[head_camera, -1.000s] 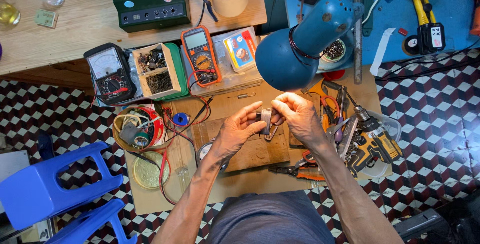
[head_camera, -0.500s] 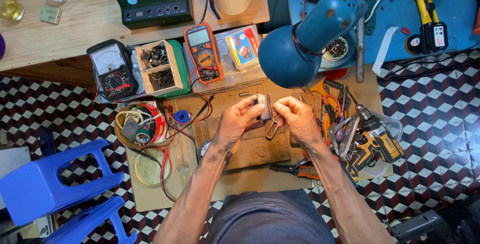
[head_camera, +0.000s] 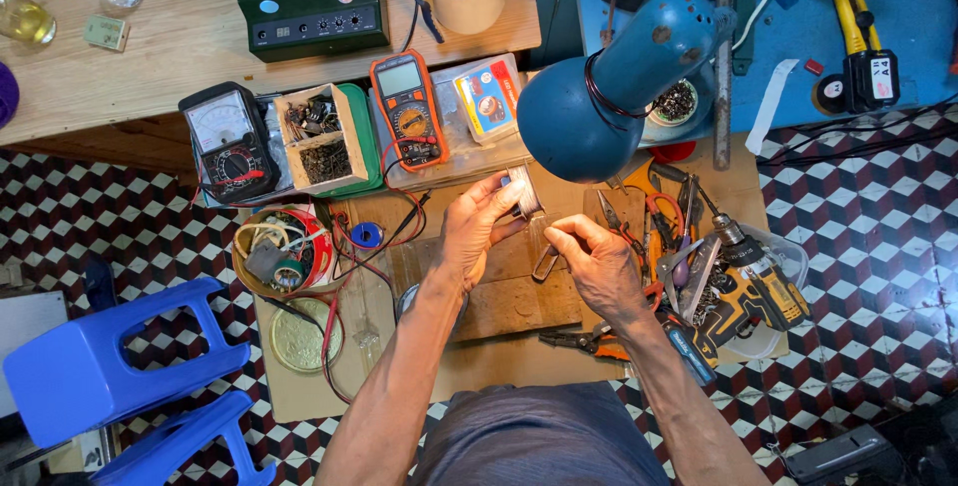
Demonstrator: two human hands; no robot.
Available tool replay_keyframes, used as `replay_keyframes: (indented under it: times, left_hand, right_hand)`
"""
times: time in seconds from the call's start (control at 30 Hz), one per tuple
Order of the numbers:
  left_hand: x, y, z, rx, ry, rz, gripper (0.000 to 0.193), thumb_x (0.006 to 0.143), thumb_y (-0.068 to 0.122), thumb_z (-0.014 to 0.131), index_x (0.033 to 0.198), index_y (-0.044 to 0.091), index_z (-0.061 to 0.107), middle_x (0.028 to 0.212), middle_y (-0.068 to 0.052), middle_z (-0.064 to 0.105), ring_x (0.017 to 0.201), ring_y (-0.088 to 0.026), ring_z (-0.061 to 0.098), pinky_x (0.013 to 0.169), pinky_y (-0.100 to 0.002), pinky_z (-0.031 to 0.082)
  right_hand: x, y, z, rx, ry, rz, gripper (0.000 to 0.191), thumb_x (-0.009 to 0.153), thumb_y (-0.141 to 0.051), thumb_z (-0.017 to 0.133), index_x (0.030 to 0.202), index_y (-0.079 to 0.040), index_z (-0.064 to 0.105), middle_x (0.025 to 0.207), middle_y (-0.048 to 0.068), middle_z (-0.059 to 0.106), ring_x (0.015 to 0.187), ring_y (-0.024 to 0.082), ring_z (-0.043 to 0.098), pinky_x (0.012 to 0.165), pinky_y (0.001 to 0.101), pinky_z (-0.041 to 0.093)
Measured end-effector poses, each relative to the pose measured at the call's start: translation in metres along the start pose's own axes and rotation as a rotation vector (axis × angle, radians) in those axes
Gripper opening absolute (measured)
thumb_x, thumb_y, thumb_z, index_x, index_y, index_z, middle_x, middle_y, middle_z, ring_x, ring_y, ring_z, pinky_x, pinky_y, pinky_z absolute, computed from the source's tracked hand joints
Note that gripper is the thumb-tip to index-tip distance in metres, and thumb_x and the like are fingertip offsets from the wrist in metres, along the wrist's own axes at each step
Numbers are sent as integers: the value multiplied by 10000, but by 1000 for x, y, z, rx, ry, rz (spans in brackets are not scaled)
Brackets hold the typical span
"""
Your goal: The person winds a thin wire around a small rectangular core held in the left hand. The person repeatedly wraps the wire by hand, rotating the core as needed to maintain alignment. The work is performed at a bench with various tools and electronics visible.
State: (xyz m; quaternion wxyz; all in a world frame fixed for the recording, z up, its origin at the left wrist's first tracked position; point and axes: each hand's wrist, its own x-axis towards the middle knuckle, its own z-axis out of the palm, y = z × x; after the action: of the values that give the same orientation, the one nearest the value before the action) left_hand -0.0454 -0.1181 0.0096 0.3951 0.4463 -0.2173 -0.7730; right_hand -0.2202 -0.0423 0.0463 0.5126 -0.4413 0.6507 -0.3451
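head view: left hand grips a small silver spool over the wooden board, just under the blue lamp; right hand has fingers pinched closed beside it, on what i cannot tell.

The spool looked shiny metal; the lamp shade was scuffed painted metal; the counter was bare, matt wood.

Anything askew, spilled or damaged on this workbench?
Nothing spilled or visibly broken. The bench is crowded: the cordless drill lies tilted across a plastic tub at its right edge. The left hand holds a small silvery spool.
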Motion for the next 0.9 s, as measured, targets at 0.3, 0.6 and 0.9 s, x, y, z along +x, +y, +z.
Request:
replay_keyframes:
  times: [0.3,0.6,0.9]
  left_hand:
    - [-1,-7,1,12,6,14,459,927,146,716,1348,29,576,1177,-80,706,1015,-163,713,848,-341,624]
    - [-5,-6,-2,17,0,15,462,927,147,715,1348,15,576,1165,-88,718,1002,-167,717,849,-338,624]
    - [-8,-5,0,3,-11,26,467,937,147,712,1357,7,562,1149,-94,709,988,-183,721,857,-341,625]
  right_hand:
    - [-3,-2,-2,8,-15,3,177,990,-204,653,999,-45,731,776,-10,688,658,65,537,588,248,438]
    - [-7,-6,-3,-39,-19,-32,195,989,-223,639,1003,-50,730,807,9,724,755,80,656,686,256,526]
    - [-8,-3,-1,20,-10,-57,195,987,-221,650,991,-40,722,790,-6,698,741,62,632,668,246,509]
